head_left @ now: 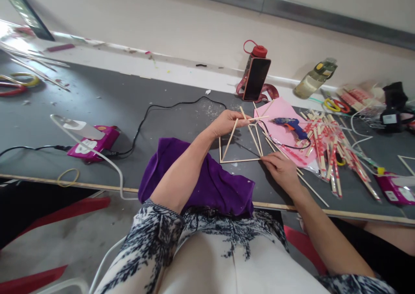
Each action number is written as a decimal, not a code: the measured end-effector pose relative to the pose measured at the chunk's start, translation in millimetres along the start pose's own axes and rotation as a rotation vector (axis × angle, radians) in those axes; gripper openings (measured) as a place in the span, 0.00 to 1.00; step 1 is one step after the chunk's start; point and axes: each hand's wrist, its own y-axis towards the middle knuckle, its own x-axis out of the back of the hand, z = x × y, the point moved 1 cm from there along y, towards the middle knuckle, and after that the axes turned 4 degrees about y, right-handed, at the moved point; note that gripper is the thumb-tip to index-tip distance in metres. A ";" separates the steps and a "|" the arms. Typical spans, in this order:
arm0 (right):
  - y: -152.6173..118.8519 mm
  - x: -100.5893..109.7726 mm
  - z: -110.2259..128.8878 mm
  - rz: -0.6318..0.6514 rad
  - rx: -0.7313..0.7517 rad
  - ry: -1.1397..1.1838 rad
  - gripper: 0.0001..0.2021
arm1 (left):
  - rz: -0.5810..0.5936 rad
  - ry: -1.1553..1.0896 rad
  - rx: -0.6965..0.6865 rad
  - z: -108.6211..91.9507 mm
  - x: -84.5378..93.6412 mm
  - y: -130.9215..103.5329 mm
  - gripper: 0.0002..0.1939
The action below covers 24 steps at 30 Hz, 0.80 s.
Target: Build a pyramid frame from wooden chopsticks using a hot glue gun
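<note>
A frame of thin wooden sticks (240,160) stands on the grey table between my hands. My left hand (228,122) pinches sticks at the frame's upper part, its fingers closed. At the frame's lower right corner, the closed fingers of my right hand (281,171) grip the stick frame. A blue glue gun (293,127) lies on a pink sheet (281,108) just right of the frame. Wooden sticks in red and white wrappers (333,145) are heaped beyond it. A purple cloth (223,183) lies partly under my left forearm.
A phone (256,79) leans on a red-capped bottle (260,51) behind the frame. Another bottle (313,81) stands farther right. A black cable (147,110) runs left to a magenta power box (94,143). Scissors (14,85) lie far left; part of another person shows at lower right.
</note>
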 end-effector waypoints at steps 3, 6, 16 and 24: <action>1.2 -0.5 1.4 0.011 0.037 -0.036 0.11 | 0.002 -0.018 -0.009 1.2 -0.1 0.1 0.22; 2.0 -0.7 2.1 0.012 0.052 -0.029 0.11 | 0.004 -0.025 -0.004 2.3 -0.6 0.1 0.22; 0.3 -4.1 3.0 0.023 0.062 -0.139 0.11 | -0.012 -0.005 0.008 4.8 -1.0 1.0 0.21; 2.1 -5.4 4.9 0.053 0.016 -0.162 0.12 | -0.027 0.004 -0.003 3.0 -1.3 0.6 0.22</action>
